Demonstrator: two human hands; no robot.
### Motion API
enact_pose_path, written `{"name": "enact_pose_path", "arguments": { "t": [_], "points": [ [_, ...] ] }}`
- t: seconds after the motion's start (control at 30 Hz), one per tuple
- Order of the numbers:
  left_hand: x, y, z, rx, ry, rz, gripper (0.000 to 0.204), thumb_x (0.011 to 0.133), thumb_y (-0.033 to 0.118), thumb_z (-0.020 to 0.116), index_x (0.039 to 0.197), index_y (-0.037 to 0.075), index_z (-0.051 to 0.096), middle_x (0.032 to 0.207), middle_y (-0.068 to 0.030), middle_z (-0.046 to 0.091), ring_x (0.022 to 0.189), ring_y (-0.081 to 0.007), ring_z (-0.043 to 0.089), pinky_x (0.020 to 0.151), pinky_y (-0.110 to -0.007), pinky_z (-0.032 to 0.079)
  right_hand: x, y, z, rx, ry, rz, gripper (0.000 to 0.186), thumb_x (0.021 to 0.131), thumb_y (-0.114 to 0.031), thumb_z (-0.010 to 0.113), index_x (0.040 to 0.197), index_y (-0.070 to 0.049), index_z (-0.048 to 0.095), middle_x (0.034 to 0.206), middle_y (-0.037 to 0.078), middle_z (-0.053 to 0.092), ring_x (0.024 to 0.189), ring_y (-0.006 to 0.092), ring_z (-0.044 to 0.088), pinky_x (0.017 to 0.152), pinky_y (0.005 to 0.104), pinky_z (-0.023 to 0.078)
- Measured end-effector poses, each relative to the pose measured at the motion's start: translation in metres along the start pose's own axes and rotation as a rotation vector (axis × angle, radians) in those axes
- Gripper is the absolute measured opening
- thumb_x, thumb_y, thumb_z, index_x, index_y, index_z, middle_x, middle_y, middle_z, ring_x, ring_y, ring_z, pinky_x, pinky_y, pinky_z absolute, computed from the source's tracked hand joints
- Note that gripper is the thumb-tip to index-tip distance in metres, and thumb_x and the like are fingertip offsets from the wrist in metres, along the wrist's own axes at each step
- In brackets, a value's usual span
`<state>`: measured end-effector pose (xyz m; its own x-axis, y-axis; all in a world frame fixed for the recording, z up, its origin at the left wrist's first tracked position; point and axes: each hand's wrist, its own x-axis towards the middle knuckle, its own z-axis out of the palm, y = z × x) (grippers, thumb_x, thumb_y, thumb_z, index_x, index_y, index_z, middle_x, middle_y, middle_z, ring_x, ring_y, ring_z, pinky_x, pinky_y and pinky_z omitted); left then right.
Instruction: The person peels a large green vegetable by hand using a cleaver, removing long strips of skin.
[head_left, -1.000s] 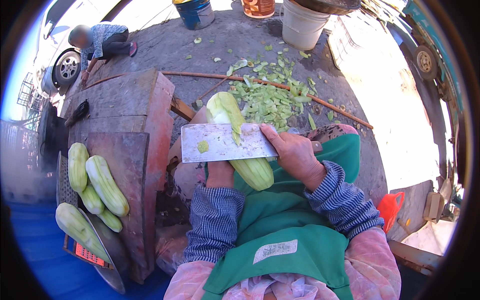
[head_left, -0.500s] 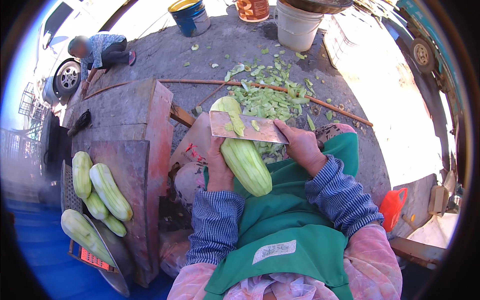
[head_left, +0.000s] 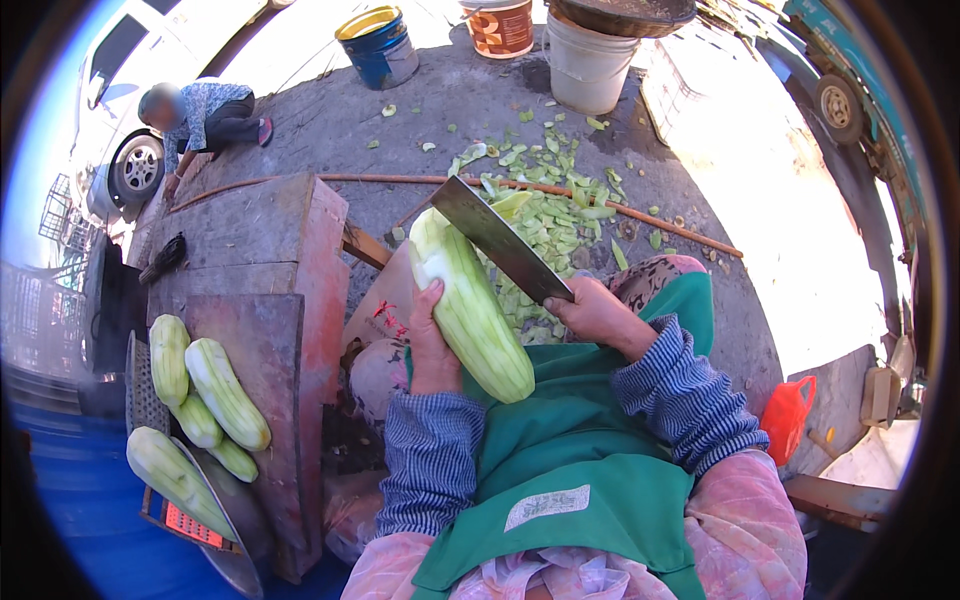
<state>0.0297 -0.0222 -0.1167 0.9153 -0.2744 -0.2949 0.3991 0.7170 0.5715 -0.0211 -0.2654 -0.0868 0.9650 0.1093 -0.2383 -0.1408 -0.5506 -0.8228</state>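
Observation:
My left hand grips a long pale-green gourd, partly peeled, with a white patch near its upper end, held upright at a slant over my green apron. My right hand holds a wide cleaver, its dark blade tilted steeply beside the gourd's upper part, with a strip of peel beyond it. On the wooden bench to my left lie several peeled gourds, some resting by a metal tray and graters. A heap of pale-green peelings lies on the ground beyond my knees.
A person crouches at the upper left beside a white vehicle. Three buckets stand at the back. A long pole crosses the ground, an orange plastic bag sits at right, and a teal vehicle stands behind.
The cleaver has swung from nearly level across the gourd to a steep slant at its upper right. The gourd's top is more exposed, and my right hand has moved slightly down.

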Motion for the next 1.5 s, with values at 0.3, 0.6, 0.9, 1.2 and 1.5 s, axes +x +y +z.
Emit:
{"name": "enact_pose_path", "arguments": {
  "t": [0.3,0.6,0.9,1.2,1.5],
  "points": [
    [-0.008,-0.018,-0.004,0.095,0.018,0.147,0.061,0.093,0.035,0.071,0.139,0.001,0.051,0.131,-0.0153,0.062,0.115,-0.0300,0.065,0.099,-0.043,0.055,0.006,-0.045,0.013,-0.650,0.346,-0.537,0.055,0.085,-0.005,0.060,0.140,-0.007,0.054,0.078,0.008,0.064,0.069,0.0269,0.068,0.057,0.0397,0.053],
    [-0.013,-0.004,0.024,0.101,0.025,0.138,0.066,0.089,0.010,0.063,0.149,0.004,0.035,0.131,-0.0189,0.056,0.113,-0.0317,0.065,0.095,-0.044,0.058,0.035,-0.017,0.013,-0.661,0.370,-0.419,0.056,0.085,-0.005,0.061,0.141,-0.010,0.054,0.078,0.008,0.064,0.070,0.0264,0.068,0.060,0.0400,0.054],
    [-0.020,-0.002,0.028,0.159,-0.007,0.156,0.077,0.083,0.011,0.065,0.151,0.005,0.030,0.130,-0.0198,0.055,0.112,-0.0318,0.064,0.093,-0.042,0.058,0.048,0.008,0.009,-0.604,0.363,-0.209,0.061,0.082,-0.009,0.065,0.142,-0.017,0.056,0.091,0.012,0.072,0.081,0.0316,0.071,0.072,0.0441,0.055],
    [-0.026,0.003,0.035,0.195,-0.077,0.160,0.083,0.079,0.018,0.067,0.152,0.005,0.030,0.132,-0.0201,0.054,0.114,-0.0334,0.063,0.093,-0.044,0.058,0.049,-0.008,-0.010,0.650,-0.040,0.353,0.016,0.099,-0.019,0.061,0.101,-0.004,0.062,0.064,0.007,0.057,0.051,0.0169,0.055,0.050,0.0355,0.047],
    [-0.007,-0.003,0.007,-0.082,-0.150,-0.042,0.093,0.087,0.072,0.059,0.149,0.005,0.040,0.134,-0.0188,0.055,0.116,-0.0314,0.059,0.095,-0.048,0.053,-0.027,-0.034,-0.006,0.086,0.205,-0.095,0.038,0.093,-0.010,0.065,0.131,-0.005,0.063,0.080,0.020,0.066,0.064,0.0337,0.061,0.064,0.0406,0.051]
  ]
}}
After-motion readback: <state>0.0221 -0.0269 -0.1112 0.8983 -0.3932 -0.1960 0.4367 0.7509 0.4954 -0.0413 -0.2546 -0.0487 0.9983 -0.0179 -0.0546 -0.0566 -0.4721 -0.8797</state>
